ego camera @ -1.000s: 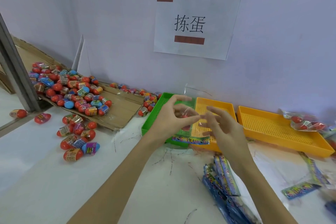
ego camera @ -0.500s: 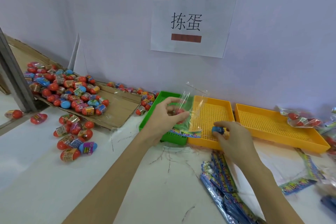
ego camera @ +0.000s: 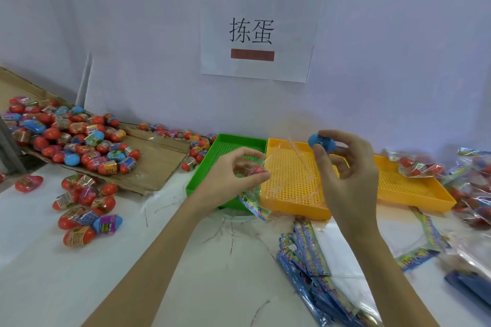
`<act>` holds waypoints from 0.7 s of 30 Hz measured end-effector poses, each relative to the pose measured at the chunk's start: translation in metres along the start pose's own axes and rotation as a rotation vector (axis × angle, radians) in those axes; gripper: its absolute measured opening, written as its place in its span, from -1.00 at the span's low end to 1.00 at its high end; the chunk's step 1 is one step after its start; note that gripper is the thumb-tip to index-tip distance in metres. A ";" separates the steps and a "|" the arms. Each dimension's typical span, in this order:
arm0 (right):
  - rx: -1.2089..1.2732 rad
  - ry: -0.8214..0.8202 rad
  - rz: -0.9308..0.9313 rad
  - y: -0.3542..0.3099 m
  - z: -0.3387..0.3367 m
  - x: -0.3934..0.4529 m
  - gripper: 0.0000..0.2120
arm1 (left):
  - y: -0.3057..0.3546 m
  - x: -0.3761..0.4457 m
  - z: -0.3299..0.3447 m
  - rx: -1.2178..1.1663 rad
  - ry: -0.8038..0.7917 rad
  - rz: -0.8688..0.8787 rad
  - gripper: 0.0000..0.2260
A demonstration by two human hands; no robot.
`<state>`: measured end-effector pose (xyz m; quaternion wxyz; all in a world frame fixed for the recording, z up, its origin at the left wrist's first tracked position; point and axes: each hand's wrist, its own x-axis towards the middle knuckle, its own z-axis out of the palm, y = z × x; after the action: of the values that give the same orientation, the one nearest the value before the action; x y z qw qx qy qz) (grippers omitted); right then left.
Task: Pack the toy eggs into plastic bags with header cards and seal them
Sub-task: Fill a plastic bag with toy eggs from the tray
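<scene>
Above the yellow tray [ego camera: 292, 188], the right hand [ego camera: 345, 167] pinches a blue egg [ego camera: 322, 142] just right of and above the clear bag [ego camera: 276, 167], which the left hand [ego camera: 228, 180] grips at its left side.

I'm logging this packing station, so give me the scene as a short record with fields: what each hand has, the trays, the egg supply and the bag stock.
left hand: left hand pinches a clear bag with a red egg inside
right hand: right hand holds a blue egg at its fingertips, above the bag
trays: green tray, then two orange trays to its right
egg supply: loose eggs on cardboard at far left, more on the table
bag stock: stack of empty bags with header cards
finished: filled bags at far right
</scene>
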<state>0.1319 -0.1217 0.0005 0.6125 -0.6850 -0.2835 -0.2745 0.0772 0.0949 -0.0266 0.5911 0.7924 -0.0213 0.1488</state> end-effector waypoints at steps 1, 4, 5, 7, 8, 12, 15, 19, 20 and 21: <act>0.000 -0.015 -0.028 -0.001 0.001 -0.001 -0.80 | 0.000 0.000 0.001 0.002 0.010 0.007 -0.68; -0.034 -0.072 0.004 0.003 0.006 -0.004 -0.77 | 0.002 0.000 0.002 0.004 0.029 0.036 -0.73; -0.062 -0.085 0.029 0.006 0.007 -0.005 -0.77 | 0.003 0.000 0.002 0.002 0.025 0.045 -0.74; -0.131 -0.102 0.055 0.013 0.007 -0.006 -0.76 | 0.005 -0.001 0.003 -0.010 0.010 0.063 -0.72; -0.163 -0.105 0.065 0.016 0.007 -0.006 -0.76 | 0.007 -0.002 0.003 -0.018 0.006 0.070 -0.70; -0.193 -0.074 0.058 0.017 0.003 -0.004 -0.73 | 0.007 -0.002 0.004 -0.031 -0.034 0.085 -0.72; -0.202 -0.066 -0.060 0.012 -0.001 -0.001 -0.73 | 0.006 -0.002 0.004 -0.020 -0.066 0.088 -0.71; -0.270 -0.228 -0.145 0.009 -0.001 -0.002 -0.77 | 0.005 -0.002 0.005 -0.017 -0.048 0.103 -0.70; -0.276 -0.249 -0.129 0.009 0.001 -0.003 -0.79 | 0.006 -0.002 0.005 -0.024 -0.031 0.107 -0.70; -0.267 -0.258 -0.101 0.009 0.002 -0.004 -0.80 | 0.006 -0.002 0.005 -0.035 -0.016 0.109 -0.69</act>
<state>0.1359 -0.1212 -0.0090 0.4604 -0.7744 -0.3548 -0.2500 0.0752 0.0884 -0.0224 0.5956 0.7809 -0.0716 0.1741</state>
